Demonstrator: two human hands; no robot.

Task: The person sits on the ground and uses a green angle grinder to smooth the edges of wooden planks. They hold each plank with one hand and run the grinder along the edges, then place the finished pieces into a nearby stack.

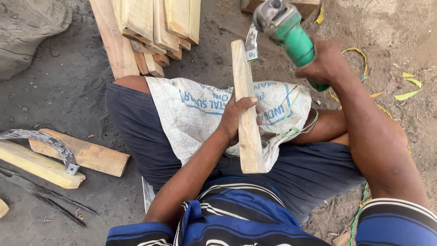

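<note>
I sit on dark dirt with a white woven sack (pixel 195 114) spread over my lap. My left hand (pixel 236 119) grips a pale wooden slat (pixel 248 136) that lies lengthwise across the sack, pointing away from me. My right hand (pixel 323 64) is closed around the green body of an angle grinder (pixel 287 29), raised to the right of the slat's far end. The grinder's metal head sits close to the slat's top corner; whether the disc touches the wood is unclear.
A stack of similar pale wooden slats (pixel 150 32) lies ahead on the ground. To the left rest two wood pieces (pixel 82 155) with a curved metal blade (pixel 45 139) laid across them. A large grey stone (pixel 27 32) sits upper left. Green-yellow cord (pixel 359 59) trails at right.
</note>
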